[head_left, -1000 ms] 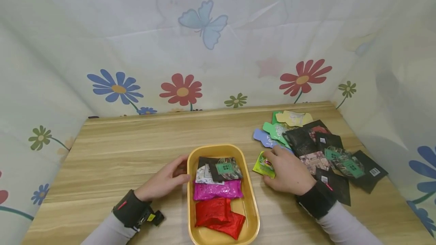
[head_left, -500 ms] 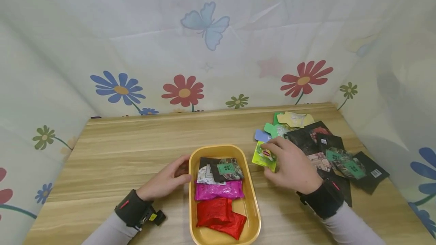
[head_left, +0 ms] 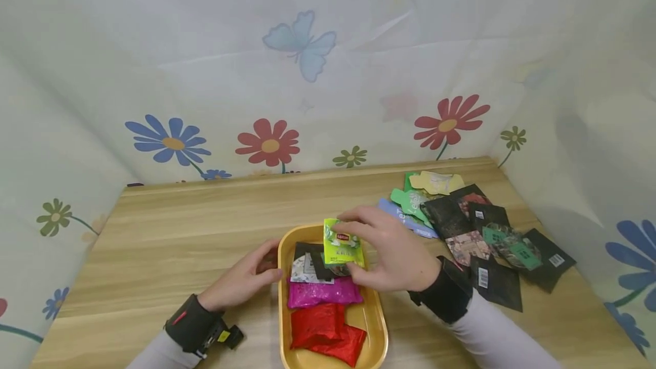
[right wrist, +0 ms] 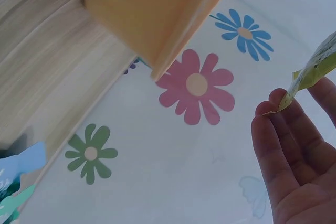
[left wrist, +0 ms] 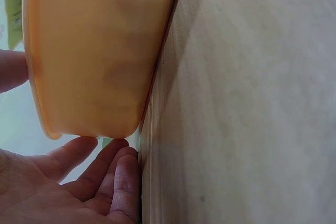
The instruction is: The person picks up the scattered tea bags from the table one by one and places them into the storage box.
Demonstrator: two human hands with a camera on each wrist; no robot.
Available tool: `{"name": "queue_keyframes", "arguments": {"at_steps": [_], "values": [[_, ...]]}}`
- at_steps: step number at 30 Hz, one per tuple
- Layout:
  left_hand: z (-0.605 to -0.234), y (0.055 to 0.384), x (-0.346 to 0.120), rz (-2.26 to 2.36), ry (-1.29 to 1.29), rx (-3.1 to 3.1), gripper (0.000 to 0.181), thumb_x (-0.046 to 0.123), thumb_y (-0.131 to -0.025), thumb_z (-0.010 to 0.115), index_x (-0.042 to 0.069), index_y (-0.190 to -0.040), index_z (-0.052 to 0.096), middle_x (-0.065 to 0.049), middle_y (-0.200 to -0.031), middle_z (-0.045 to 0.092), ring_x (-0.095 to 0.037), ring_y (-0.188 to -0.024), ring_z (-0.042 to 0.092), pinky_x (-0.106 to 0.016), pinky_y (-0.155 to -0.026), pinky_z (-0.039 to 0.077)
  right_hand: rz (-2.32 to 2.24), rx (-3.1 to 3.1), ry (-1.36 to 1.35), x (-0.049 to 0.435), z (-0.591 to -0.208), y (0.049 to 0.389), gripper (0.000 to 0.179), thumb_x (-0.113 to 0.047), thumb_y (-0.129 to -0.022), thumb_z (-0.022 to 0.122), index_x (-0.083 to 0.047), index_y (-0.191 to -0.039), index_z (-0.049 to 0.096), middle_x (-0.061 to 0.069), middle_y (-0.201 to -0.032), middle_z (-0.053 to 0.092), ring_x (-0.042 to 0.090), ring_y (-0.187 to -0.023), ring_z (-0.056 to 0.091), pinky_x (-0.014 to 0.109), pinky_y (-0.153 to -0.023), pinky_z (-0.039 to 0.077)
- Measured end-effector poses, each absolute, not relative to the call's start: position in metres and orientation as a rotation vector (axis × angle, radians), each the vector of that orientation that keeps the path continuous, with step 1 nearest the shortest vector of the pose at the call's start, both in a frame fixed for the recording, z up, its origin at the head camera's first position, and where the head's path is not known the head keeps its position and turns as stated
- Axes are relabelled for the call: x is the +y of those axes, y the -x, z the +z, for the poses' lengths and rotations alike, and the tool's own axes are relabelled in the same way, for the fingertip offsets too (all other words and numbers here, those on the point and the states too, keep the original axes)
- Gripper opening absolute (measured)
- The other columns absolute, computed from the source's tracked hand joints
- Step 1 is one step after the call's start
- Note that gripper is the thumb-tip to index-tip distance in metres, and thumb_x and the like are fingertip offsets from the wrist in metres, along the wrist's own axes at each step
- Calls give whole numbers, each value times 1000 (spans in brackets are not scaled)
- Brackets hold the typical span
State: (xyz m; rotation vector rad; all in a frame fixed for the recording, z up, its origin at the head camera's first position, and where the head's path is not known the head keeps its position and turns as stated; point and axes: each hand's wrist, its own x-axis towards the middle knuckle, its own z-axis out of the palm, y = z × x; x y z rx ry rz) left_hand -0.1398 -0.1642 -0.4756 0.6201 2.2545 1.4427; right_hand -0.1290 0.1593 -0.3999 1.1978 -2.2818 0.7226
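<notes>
Two glossy red packets lie overlapped at the near end of a yellow oblong plastic tray, a shiny magenta packet just beyond them. The person's left hand rests relaxed fingers against the tray's left side. Over the far end, above flat black-and-white sachets, the right hand pinches a thin, square, yellow-green sachet between thumb and fingers. From here I'd judge it very light and limp, quick to bend and perhaps a little slick; a gentle pinch near its edges suits it, while squeezing the middle could crumple it. Off right lie flat black sachets, and farther back pastel, cut-out-shaped sachets before a flower-printed white sheet.
</notes>
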Motion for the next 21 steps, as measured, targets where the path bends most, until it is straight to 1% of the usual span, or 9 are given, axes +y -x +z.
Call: {"name": "queue_keyframes", "arguments": {"at_steps": [4,12,13,14,16,18,20,21], "values": [[-477,139,-164,1447,-603,2252,61,22,-96,59,18,-153,38,-7,-145,51,-26,-125,56,-33,-102,46,707,-2334,-1218,151,-399,130,56,-35,-71,75,-18,-124,68,-2,-127,58,9,-115,52,30,-94,48],[-476,140,-164,1445,-602,2256,61,22,-96,58,18,-153,37,-8,-145,51,-26,-125,56,-33,-102,46,691,-2350,-1221,149,-395,130,56,-37,-71,76,-18,-124,68,-3,-127,58,8,-114,52,29,-94,48],[-477,140,-164,1445,-605,2256,61,22,-96,58,18,-153,37,-8,-145,51,-26,-125,56,-33,-102,46,688,-2360,-1224,150,-394,130,58,-38,-72,76,-19,-126,67,-3,-130,57,9,-115,52,30,-95,48],[-477,140,-164,1446,-609,2254,61,22,-96,58,18,-153,37,-8,-145,51,-26,-125,56,-33,-102,46,675,-2385,-1227,150,-393,129,64,-41,-72,76,-20,-131,64,-1,-136,55,11,-120,51,33,-97,48],[-477,140,-165,1448,-615,2251,61,22,-96,58,18,-153,37,-8,-145,51,-26,-125,56,-33,-103,45,614,-2468,-1219,151,-392,127,83,-53,-72,75,-20,-145,53,3,-151,43,19,-134,44,43,-104,44],[-477,141,-165,1447,-619,2248,61,22,-96,58,18,-153,37,-8,-145,51,-26,-125,56,-32,-102,45,538,-2558,-1207,153,-392,125,103,-67,-71,70,-22,-157,36,6,-164,24,27,-146,30,53,-109,37],[-477,140,-165,1445,-615,2249,62,23,-96,59,18,-153,37,-8,-145,50,-26,-126,56,-32,-102,46,460,-2641,-1184,156,-394,123,119,-78,-68,65,-24,-163,17,5,-168,4,32,-152,14,60,-112,28],[-477,140,-165,1445,-614,2249,62,23,-96,59,18,-153,37,-8,-145,50,-26,-126,56,-32,-102,46,436,-2662,-1173,158,-395,123,122,-81,-67,63,-24,-164,13,5,-168,-1,33,-152,10,62,-112,24]]}}
